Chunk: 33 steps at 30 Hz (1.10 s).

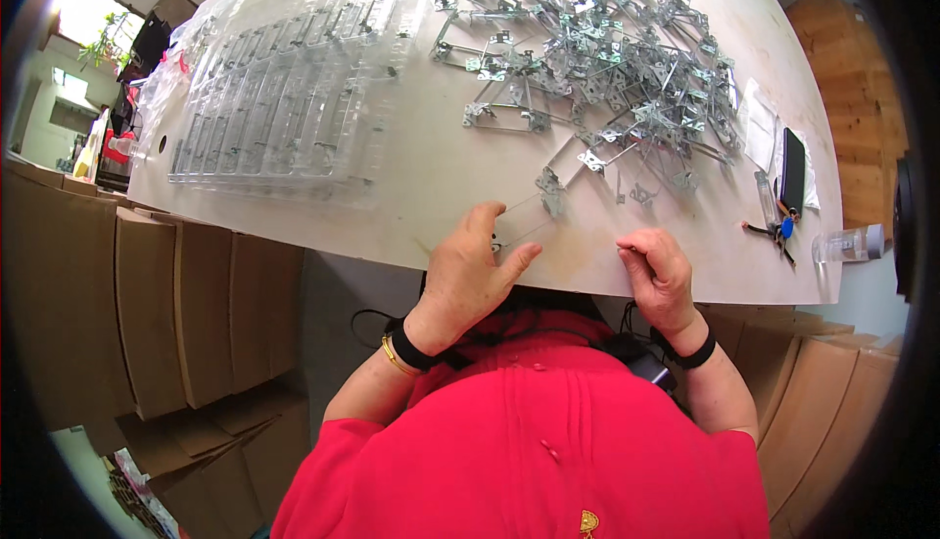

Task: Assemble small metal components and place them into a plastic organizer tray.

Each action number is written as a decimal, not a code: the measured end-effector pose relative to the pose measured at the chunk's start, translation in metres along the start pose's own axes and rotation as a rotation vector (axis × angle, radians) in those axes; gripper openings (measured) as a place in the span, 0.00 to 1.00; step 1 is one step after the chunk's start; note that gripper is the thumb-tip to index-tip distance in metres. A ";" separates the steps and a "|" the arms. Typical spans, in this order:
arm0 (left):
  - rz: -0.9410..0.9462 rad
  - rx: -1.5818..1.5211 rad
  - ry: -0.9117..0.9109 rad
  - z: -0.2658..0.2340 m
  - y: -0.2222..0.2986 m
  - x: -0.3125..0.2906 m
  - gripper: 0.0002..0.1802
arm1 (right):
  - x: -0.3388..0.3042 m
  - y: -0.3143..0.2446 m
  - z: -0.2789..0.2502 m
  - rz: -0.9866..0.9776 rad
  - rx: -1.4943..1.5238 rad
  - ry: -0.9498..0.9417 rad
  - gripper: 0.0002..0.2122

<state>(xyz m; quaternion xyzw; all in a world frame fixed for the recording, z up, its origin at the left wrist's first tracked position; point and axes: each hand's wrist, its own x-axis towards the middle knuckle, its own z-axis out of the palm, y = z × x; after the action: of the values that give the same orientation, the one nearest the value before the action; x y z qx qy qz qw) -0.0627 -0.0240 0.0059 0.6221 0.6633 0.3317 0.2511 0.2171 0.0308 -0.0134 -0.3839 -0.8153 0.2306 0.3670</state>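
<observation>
My left hand (468, 263) is at the table's front edge, thumb and index finger spread apart. Beside its fingers lies a thin metal wire frame (524, 214), whose near end is partly under the hand; whether the hidden fingers touch it I cannot tell. A bracket plate (551, 193) sits at the frame's far end. To the right, my right hand (660, 271) is closed in a pinch near the edge. Something small and dark shows at its fingertips, too small to name. Just beyond are loose small metal brackets (642, 194).
A large heap of metal bracket frames (627, 69) covers the far right of the white table (421, 187). Clear plastic trays (284, 98) holding small parts are at left. A black case (792, 172), small tools (783, 228) and a clear bottle (847, 244) lie right. Cardboard boxes (206, 314) stand below.
</observation>
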 end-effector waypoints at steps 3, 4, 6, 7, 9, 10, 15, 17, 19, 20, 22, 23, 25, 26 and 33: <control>0.067 0.103 0.040 0.006 -0.001 -0.003 0.27 | 0.000 0.000 -0.001 0.002 0.000 0.012 0.09; 0.063 0.157 0.050 0.009 -0.002 -0.005 0.28 | 0.000 0.000 -0.001 -0.002 -0.001 0.014 0.09; 0.053 0.140 0.044 0.011 -0.006 -0.008 0.27 | -0.001 -0.001 -0.001 0.004 0.011 0.017 0.09; 0.042 0.127 0.040 0.011 -0.007 -0.009 0.27 | -0.001 -0.001 -0.001 0.008 0.026 0.021 0.09; 0.037 0.117 0.035 0.011 -0.006 -0.010 0.26 | 0.000 -0.002 -0.002 0.033 0.030 0.017 0.08; 0.030 0.113 0.034 0.011 -0.006 -0.011 0.26 | 0.000 -0.003 -0.002 0.054 0.040 0.014 0.08; 0.048 0.026 -0.017 0.005 -0.003 -0.013 0.25 | 0.002 -0.012 -0.001 0.148 0.117 0.027 0.08; 0.057 0.005 -0.034 0.005 -0.002 -0.015 0.26 | 0.005 -0.017 0.003 0.143 0.123 0.032 0.08; 0.058 0.009 -0.049 0.006 -0.002 -0.016 0.26 | 0.010 -0.021 0.007 0.088 0.154 0.057 0.08; 0.059 0.005 -0.049 0.006 -0.002 -0.016 0.26 | 0.012 -0.022 0.009 0.089 0.151 0.055 0.08; 0.084 0.027 -0.038 0.007 -0.003 -0.017 0.26 | 0.015 -0.023 0.015 0.075 0.159 0.064 0.07; 0.084 0.022 -0.036 0.007 -0.003 -0.017 0.26 | 0.016 -0.024 0.018 0.074 0.155 0.062 0.07; 0.102 0.040 -0.038 0.006 -0.005 -0.018 0.26 | 0.017 -0.024 0.024 0.112 0.182 0.062 0.06; 0.101 0.035 -0.035 0.006 -0.005 -0.018 0.26 | 0.018 -0.024 0.028 0.110 0.178 0.059 0.06; 0.144 0.021 0.023 0.010 -0.011 -0.018 0.25 | 0.017 -0.024 0.038 0.205 0.239 0.042 0.05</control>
<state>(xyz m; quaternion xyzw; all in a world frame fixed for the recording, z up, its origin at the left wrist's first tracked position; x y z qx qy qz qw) -0.0605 -0.0411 -0.0108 0.6668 0.6232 0.3490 0.2126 0.1693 0.0262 -0.0138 -0.4234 -0.7309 0.3539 0.4016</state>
